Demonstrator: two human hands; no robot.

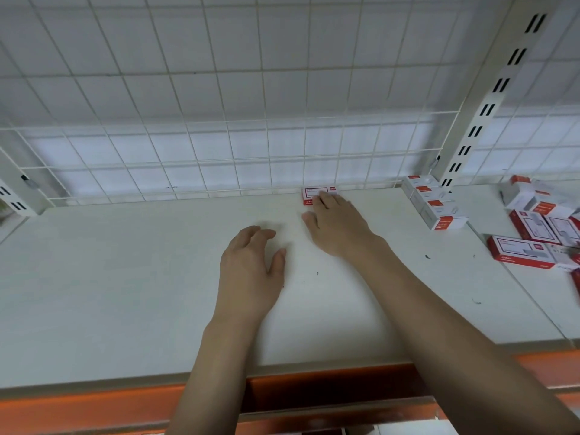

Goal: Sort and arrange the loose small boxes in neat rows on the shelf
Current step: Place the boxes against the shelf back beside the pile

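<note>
White shelf [125, 277], wire-grid back. Loose red-and-white boxes [533, 233], 3 o'clock; row of four [434, 202], 2 o'clock. Right hand [339, 227], fingers extended, presses single box [310, 196] against the grid, 12 o'clock. Left hand [251, 268] relaxed, empty. Boxes judged light, stiff cardboard, crushable; grasp by long sides.

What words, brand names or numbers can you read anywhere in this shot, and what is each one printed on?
None can be read as text.
Small box under the right hand: red print, too blurred.
Row of boxes by the slotted upright: red labels, too small.
Loose pile of boxes at the right: red logo patches and lines of print, blurred.
Shelf and wire grid: no writing.
</note>
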